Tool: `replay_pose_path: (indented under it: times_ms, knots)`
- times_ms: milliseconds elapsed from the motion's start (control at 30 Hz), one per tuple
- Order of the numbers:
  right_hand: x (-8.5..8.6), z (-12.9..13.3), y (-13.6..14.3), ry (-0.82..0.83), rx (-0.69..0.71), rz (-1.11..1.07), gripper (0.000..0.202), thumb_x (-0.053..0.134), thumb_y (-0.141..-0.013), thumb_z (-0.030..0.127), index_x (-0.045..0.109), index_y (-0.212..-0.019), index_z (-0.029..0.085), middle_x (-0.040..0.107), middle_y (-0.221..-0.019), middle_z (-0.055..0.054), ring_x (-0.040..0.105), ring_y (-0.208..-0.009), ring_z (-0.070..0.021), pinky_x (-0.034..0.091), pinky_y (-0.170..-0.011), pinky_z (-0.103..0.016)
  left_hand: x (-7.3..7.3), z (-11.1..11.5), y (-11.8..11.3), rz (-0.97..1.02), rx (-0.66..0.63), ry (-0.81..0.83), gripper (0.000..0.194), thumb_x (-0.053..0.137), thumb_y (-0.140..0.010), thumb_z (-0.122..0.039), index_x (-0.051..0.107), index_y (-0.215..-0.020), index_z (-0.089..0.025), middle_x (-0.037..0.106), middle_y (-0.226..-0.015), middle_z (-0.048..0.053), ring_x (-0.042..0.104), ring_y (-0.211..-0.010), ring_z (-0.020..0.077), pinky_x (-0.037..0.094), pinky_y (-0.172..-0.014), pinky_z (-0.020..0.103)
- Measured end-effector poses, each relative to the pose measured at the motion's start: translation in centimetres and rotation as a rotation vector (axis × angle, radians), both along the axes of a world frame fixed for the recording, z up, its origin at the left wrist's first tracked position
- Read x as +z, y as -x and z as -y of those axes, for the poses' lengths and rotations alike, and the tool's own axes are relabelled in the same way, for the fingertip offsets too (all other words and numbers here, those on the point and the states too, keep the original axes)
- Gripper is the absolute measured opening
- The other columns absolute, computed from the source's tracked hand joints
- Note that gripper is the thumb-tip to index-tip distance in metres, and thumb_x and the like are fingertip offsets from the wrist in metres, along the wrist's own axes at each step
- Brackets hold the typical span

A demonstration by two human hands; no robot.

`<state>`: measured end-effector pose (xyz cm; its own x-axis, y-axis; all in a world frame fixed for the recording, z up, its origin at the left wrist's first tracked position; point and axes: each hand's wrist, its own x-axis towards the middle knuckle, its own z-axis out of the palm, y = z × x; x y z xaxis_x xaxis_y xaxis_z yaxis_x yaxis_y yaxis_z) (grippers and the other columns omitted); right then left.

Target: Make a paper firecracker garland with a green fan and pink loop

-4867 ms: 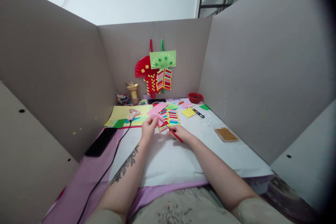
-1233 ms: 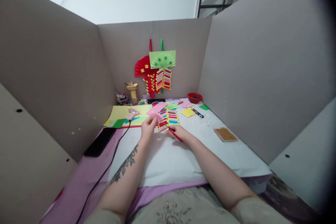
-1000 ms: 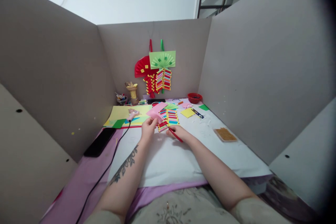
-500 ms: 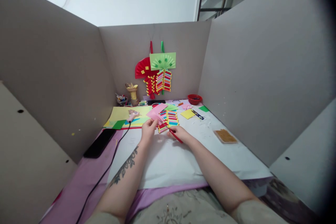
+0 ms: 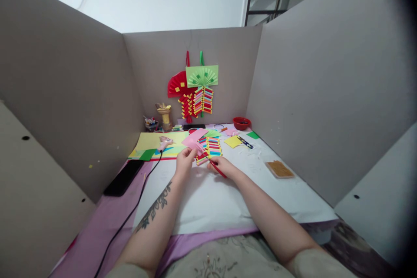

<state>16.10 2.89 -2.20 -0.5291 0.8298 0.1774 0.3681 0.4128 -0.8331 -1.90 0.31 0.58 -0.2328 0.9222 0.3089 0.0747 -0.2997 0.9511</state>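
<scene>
Between the fingers of my left hand (image 5: 185, 159) is a piece of pink paper (image 5: 197, 146), held above the white-covered table. My right hand (image 5: 222, 166) grips red-handled scissors (image 5: 217, 168), whose blades point up and left at the paper's edge. Whether the blades touch the paper is too small to tell. Just beyond both hands lie rows of small rolled paper tubes (image 5: 213, 147) in red, yellow, blue and pink. Another pink sheet (image 5: 196, 135) shows behind the held piece.
A glue gun (image 5: 165, 142) with a black cord rests on yellow sheets (image 5: 146, 141) at left, near a black phone-like slab (image 5: 124, 178). To the right are a craft knife (image 5: 245, 142), a red bowl (image 5: 241, 123) and a brown block (image 5: 280, 169). Grey panels enclose three sides.
Both hands stay nearly in place. The scissor blades and the pink paper's near edge have shifted very slightly.
</scene>
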Motion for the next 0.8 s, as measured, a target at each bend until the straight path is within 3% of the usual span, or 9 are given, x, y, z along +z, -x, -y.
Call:
replay_pose_path:
  times_ms: [300,800]
  knots:
    - [-0.60,-0.53,0.01,0.011,-0.007,-0.012,0.025,0.057,-0.073,0.036,0.067,-0.075,0.013,0.049,-0.057,0.002,0.037,-0.052,-0.0077,0.029,-0.047,-0.019,0.07,0.07,-0.05,-0.034,0.002,-0.011,0.024,0.059,-0.074,-0.039,0.060,-0.068,-0.016,0.060,-0.063,0.001,0.056,-0.062,0.0139,0.039,-0.055,0.023]
    - [0.24,0.31,0.21,0.081,-0.020,-0.036,0.023,0.057,-0.072,0.035,0.065,-0.073,0.013,0.047,-0.053,0.003,0.035,-0.049,-0.0070,0.028,-0.045,-0.018,-0.07,0.07,-0.05,-0.033,-0.020,0.003,0.024,0.059,-0.072,-0.039,0.062,-0.066,-0.016,0.061,-0.064,0.002,0.055,-0.062,0.0141,0.039,-0.054,0.023]
